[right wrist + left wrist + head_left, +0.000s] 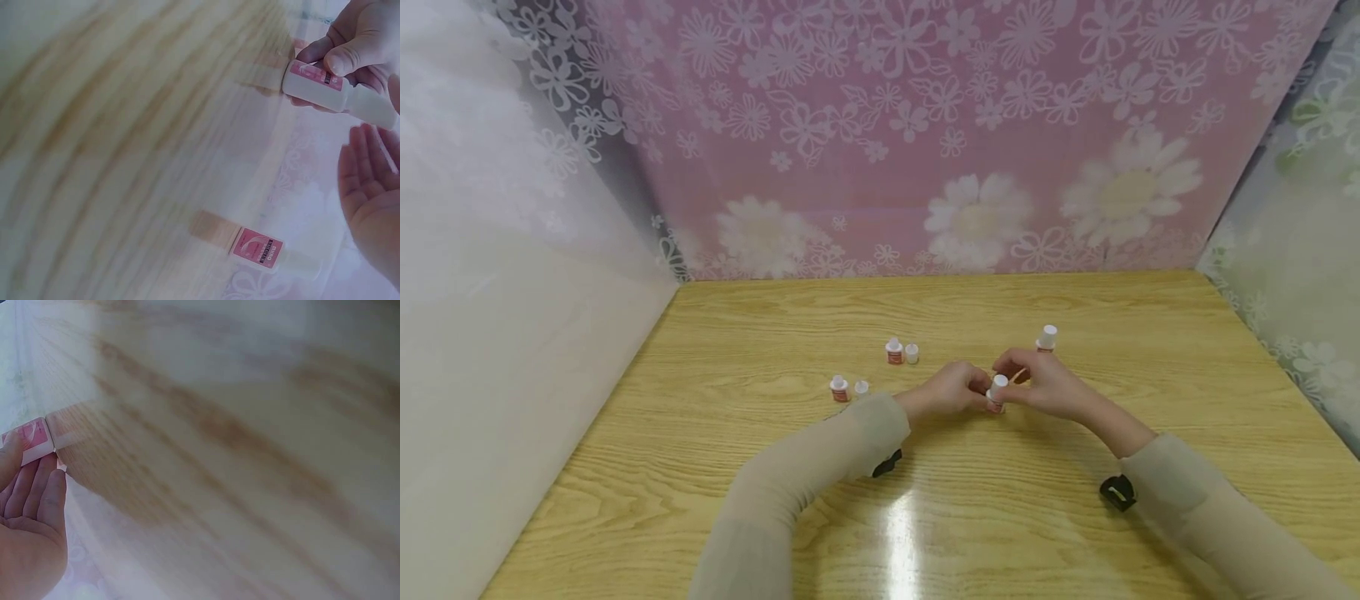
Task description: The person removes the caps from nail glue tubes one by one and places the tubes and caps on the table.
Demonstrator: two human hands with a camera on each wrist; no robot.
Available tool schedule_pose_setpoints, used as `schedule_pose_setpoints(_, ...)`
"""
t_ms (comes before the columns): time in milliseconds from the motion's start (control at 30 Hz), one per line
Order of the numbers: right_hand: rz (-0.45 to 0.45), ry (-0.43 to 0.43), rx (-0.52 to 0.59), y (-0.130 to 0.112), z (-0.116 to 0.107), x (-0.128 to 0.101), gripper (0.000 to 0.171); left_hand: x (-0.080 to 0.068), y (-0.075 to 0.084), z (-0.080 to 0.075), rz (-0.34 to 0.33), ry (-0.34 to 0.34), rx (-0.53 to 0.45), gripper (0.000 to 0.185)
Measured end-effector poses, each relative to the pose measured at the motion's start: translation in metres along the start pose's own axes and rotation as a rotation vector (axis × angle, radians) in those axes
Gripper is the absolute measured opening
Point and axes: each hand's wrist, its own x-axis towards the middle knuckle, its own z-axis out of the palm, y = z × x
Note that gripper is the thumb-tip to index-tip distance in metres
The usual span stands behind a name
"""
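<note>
A small white bottle with a pink label stands upright near the table's middle, its tall white cap on. My left hand pinches the bottle's body between thumb and fingers; the left wrist view has the bottle at its left edge. Beside the cap is my right hand, its thumb close to the cap and its fingers spread loosely around the far side. In the right wrist view, the fingers of that right hand lie extended just below the cap, and the label faces the camera.
Another capped bottle stands behind the right hand. To the left are two bottles without their tall caps, one farther back and one nearer, each with a loose white cap beside it. Patterned sheets enclose the wooden table.
</note>
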Motion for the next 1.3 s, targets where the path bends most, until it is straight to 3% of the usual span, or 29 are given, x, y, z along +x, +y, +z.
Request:
schedule_pose_setpoints(200, 0.051, 0.008, -0.02, -0.0005, 0.0006, 0.0011, 0.019, 0.0, 0.0009, 0.0, -0.004, -0.009, -0.02, 0.013)
schedule_pose_setpoints(500, -0.126, -0.042, -0.038, -0.0005, -0.0025, 0.0021, 0.014, 0.0, -0.0002, -0.0001, -0.001, -0.008, -0.025, 0.013)
schedule_pose_setpoints(733, 0.035, -0.045, -0.066, -0.0048, -0.0009, 0.0025, 0.018, 0.0009, -0.001, -0.0001, -0.022, -0.006, -0.023, 0.011)
schedule_pose_setpoints(833, 0.06, -0.021, -0.081, -0.0059, 0.0, 0.002, 0.019, 0.0015, -0.0014, 0.0003, -0.021, -0.007, -0.017, 0.011)
schedule_pose_setpoints(1100, -0.051, -0.017, -0.065, -0.0051, -0.0008, 0.001, 0.012, 0.0025, -0.0033, 0.001, -0.005, -0.004, -0.002, 0.014)
schedule_pose_setpoints(1300, -0.074, -0.036, -0.04, -0.0026, -0.0014, 0.0014, 0.02, 0.0032, -0.0039, 0.0002, 0.008, -0.005, 0.006, 0.015)
